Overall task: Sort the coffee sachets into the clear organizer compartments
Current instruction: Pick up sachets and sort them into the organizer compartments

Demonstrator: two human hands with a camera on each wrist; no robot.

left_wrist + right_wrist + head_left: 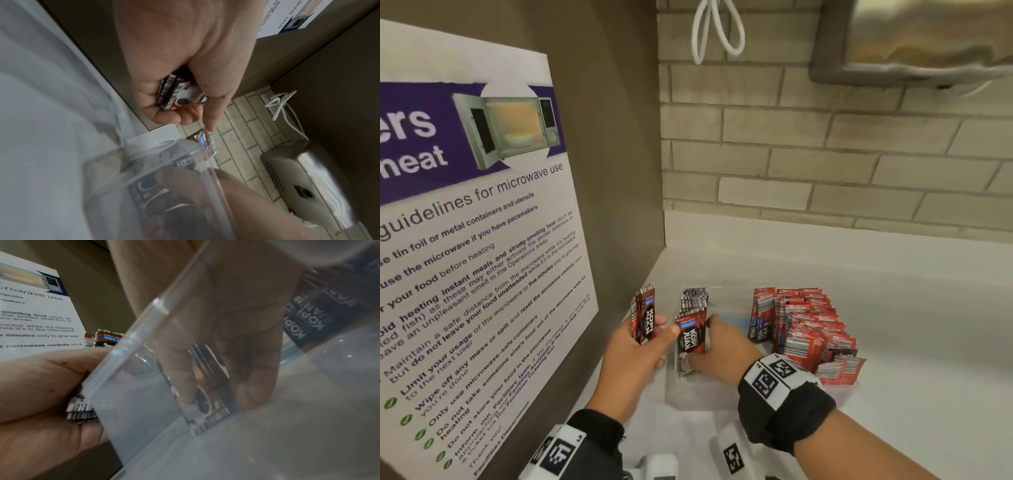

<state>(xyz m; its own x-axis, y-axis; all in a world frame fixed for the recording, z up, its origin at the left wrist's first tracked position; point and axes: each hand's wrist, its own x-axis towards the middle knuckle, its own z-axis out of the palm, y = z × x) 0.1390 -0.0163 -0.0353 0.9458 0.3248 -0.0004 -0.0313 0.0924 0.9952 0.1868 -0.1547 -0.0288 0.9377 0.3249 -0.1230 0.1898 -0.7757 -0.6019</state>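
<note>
My left hand [635, 346] grips a small stack of red-and-black Kopi Juan sachets [643, 317] upright, just left of the clear organizer [688, 397]. In the left wrist view the same stack [179, 94] sits between thumb and curled fingers. My right hand [717, 349] reaches into the organizer's left compartment and grips a standing bundle of sachets [691, 329]. Through the clear wall [144, 337] the right fingers [252, 392] curl round that bundle [209, 386]. A big pile of red sachets [804, 329] fills the right side.
A brown side panel with a microwave-use poster [476, 246] stands close on the left. The tiled wall [825, 154] is behind, with a white cable [717, 31] and a metal dispenser [914, 41] above. White counter [928, 359] spreads to the right.
</note>
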